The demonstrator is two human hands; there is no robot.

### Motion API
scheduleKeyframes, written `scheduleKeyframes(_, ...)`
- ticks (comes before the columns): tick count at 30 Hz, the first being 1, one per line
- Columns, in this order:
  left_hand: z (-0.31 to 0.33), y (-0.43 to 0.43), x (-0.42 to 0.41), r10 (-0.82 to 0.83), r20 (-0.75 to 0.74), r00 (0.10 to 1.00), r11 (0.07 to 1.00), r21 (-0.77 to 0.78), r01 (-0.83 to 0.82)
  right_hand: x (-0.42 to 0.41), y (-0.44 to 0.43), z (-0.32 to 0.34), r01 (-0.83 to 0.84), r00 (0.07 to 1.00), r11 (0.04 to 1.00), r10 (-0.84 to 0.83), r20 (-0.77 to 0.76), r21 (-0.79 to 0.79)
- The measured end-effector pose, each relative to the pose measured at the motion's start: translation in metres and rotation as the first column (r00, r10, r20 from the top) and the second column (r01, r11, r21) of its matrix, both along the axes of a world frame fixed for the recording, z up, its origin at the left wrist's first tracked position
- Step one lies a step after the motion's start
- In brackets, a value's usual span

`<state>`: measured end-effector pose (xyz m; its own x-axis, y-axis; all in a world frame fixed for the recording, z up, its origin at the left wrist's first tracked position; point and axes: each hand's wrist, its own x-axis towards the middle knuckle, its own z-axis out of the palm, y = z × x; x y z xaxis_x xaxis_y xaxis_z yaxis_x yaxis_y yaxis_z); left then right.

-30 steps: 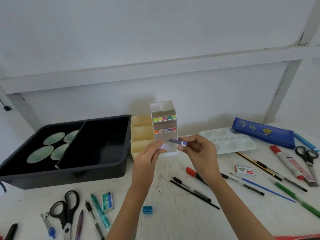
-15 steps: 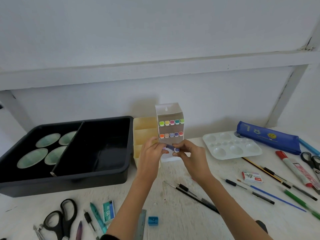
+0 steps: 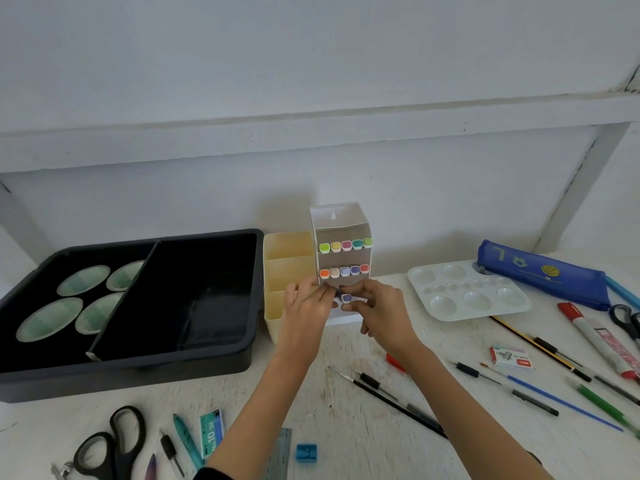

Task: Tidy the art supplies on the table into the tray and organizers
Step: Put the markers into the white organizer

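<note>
A white marker holder (image 3: 341,220) stands against the wall, with two rows of coloured marker ends showing. Below them sits the end of a purple marker (image 3: 346,298) in the holder's lowest row. My right hand (image 3: 375,306) pinches that marker between thumb and fingers. The fingertips of my left hand (image 3: 304,310) touch the holder's lower front just left of the marker. A cream organizer (image 3: 287,251) with stepped compartments stands left of the holder. The black tray (image 3: 214,362) at the left holds several green-white dishes (image 3: 83,280) in its left section.
Right of the holder lie a white palette (image 3: 467,292), a blue pencil case (image 3: 540,275), a red marker (image 3: 602,337), a staples box (image 3: 510,357) and several pens and brushes (image 3: 388,396). Scissors (image 3: 110,441), a staple pack (image 3: 212,433), a ruler and a blue sharpener (image 3: 306,452) lie at the front.
Both hands moved forward from mid-air to the holder's bottom row. The purple marker, held sideways before, now points end-on in the holder.
</note>
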<state>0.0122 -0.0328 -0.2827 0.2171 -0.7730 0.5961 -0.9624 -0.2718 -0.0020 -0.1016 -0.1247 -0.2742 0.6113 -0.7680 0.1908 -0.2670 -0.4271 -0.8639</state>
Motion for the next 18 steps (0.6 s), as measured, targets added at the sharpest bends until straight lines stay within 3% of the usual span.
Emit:
scheduleKeyframes(7, 0.038, 0.026, -0.01, -0.196, -0.041, 0.98, 0.946, -0.271, 0.178, 0.01, -0.004, -0.009, -0.026, 0.999, 0.998, 0.025, -0.032, -0.061)
scheduleKeyframes(14, 0.067, 0.0, 0.01, -0.102, -0.178, 0.979, 0.995, -0.026, 0.098, 0.017, -0.007, -0.012, 0.001, 0.989, 0.995, -0.017, -0.15, -0.101)
scheduleKeyframes(18, 0.058, -0.007, 0.012, -0.147, -0.352, 0.924, 0.989, -0.037, 0.144, 0.015, -0.007, -0.008, -0.015, 0.986, 0.994, -0.003, -0.168, -0.111)
